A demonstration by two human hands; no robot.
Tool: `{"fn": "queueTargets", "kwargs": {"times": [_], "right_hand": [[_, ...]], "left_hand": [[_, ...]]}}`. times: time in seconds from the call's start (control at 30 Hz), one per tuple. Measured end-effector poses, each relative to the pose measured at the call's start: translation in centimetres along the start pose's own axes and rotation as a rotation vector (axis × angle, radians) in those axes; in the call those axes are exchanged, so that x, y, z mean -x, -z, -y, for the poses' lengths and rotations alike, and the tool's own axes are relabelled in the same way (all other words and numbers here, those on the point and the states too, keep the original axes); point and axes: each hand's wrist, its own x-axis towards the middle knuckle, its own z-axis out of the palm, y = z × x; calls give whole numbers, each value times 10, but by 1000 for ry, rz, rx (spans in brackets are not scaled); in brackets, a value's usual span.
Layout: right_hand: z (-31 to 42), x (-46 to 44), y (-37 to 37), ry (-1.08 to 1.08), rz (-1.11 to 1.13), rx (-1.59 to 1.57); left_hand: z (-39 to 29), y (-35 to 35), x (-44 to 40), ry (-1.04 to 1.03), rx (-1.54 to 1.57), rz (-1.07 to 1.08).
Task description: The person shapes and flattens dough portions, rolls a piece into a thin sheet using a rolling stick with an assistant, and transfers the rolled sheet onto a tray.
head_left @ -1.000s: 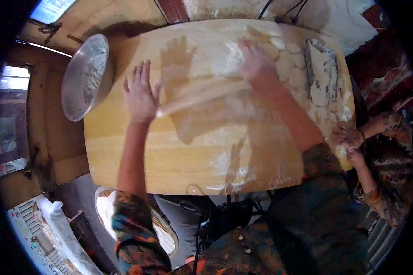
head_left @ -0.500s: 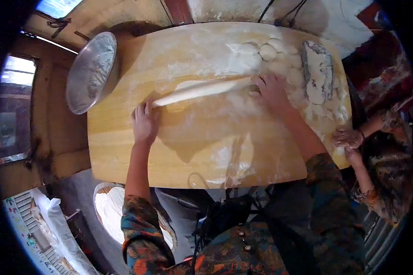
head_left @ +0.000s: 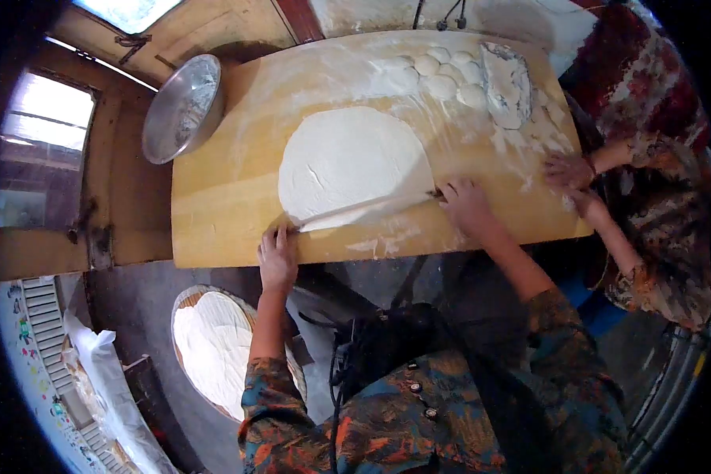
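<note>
A wide, thin round of dough (head_left: 355, 162) lies spread on the floured wooden board (head_left: 221, 217). Its near edge is wound around a thin rolling pin (head_left: 436, 193), most of which the dough hides. My left hand (head_left: 277, 259) grips the pin's left end at the board's front edge, fingers curled over it. At the other end, my right hand (head_left: 466, 207) is closed on the pin's dark tip. Several small dough pieces (head_left: 441, 87) sit at the back right of the board, beside a flour-covered dark block-like thing (head_left: 505, 85).
A metal bowl (head_left: 183, 110) stands tilted at the board's back left corner. Below the board, a round tray holds stacked dough sheets (head_left: 212, 347). At the right edge, a co-worker's floury hands (head_left: 570, 172) are on the board. A window (head_left: 47, 118) is at left.
The dough, mostly wrapped on the pin before, is now unrolled flat away from me. Both my hands have drawn the pin toward the front edge. My view has shifted.
</note>
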Motion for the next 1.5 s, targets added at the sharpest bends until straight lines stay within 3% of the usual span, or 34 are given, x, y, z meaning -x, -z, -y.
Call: {"fn": "queueTargets", "kwargs": {"times": [0.13,0.33,0.43,0.53,0.63,0.73,0.87,0.97,1.07,1.27,1.3,1.5], "right_hand": [[14,45,5,155,-71,18],[18,66,11,222,-48,-178],[35,69,14,39,24,-210],[70,65,5,-95,-48,-112],[98,66,-15,-63,-203,-309],[110,74,-17,25,-151,-191],[116,88,-19,3,-71,-235],[114,91,-18,-5,-48,-245],[115,91,-20,-43,-36,-312],[112,91,-14,31,27,-356],[115,92,-12,44,15,-389],[117,85,-15,259,-36,-459]], "left_hand": [[-6,0,36,-50,36,-56],[-3,2,56,-36,74,-88],[-13,7,40,288,326,-308],[-30,-7,16,429,377,-154],[-65,-19,-2,442,268,-94],[-80,-35,-3,446,196,-173],[-97,-2,-7,546,398,78],[-89,-5,-23,738,1326,28],[-141,26,-37,230,1709,18],[-111,-7,-52,-253,0,-180],[-101,-13,-48,-194,131,-54],[-66,-4,-1,-200,6,1]]}}
